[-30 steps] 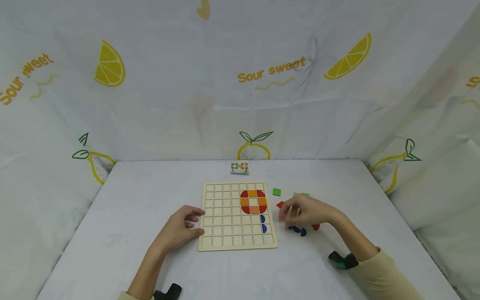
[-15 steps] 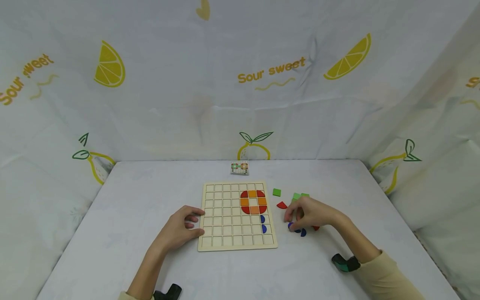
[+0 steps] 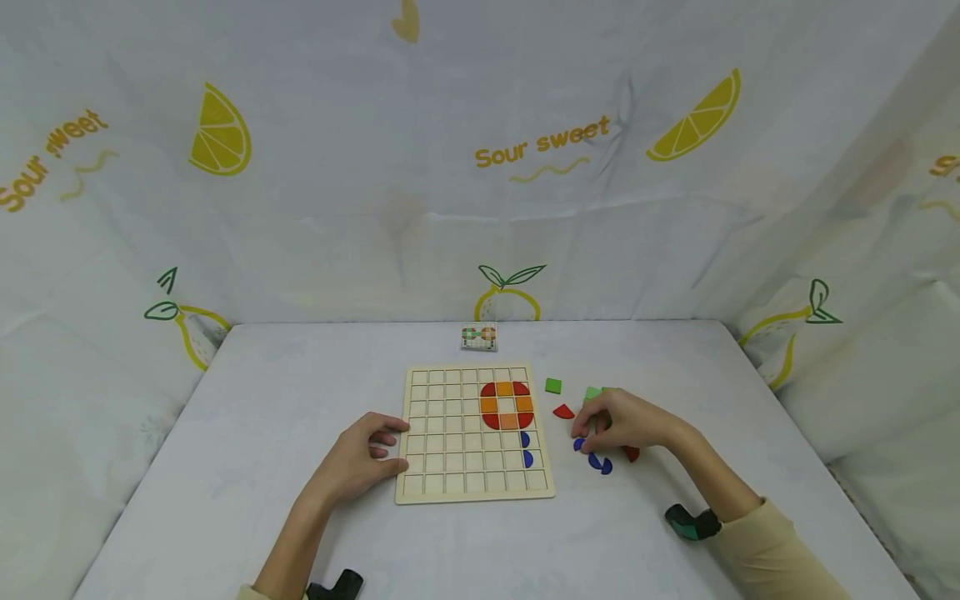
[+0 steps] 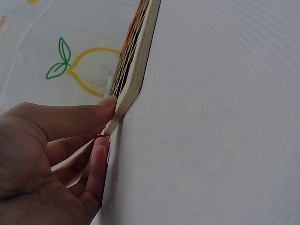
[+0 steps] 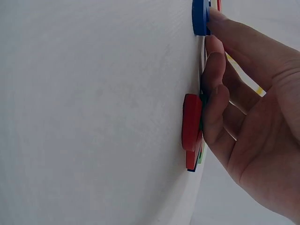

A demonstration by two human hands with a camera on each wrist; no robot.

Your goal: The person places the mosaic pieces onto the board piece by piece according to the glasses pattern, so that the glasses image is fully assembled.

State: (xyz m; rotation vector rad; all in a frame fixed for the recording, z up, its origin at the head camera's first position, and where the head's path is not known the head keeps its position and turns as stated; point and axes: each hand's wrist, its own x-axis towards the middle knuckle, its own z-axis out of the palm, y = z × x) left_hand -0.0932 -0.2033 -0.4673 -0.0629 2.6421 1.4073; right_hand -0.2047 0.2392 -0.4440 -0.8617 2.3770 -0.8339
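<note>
Head cam looks forward and down from well back, getting most of the desk [image 3: 202, 467] and the cloth [image 3: 337, 250] behind. Left wrist cam's super close, rolled sideways, facing the left grip [image 4: 35, 154] at the edge of the board [image 4: 142, 56], with some cloth too. Right wrist cam's rolled too, right up on the right grip [image 5: 262, 129] and red pieces [image 5: 191, 123]. Head view covers both spots from above.

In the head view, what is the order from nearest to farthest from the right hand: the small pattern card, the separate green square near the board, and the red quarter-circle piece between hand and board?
From the right hand:
1. Red quarter-circle piece, just left of it.
2. Green square, farther left and back, beside the board.
3. Pattern card, near the table's far edge.
</note>
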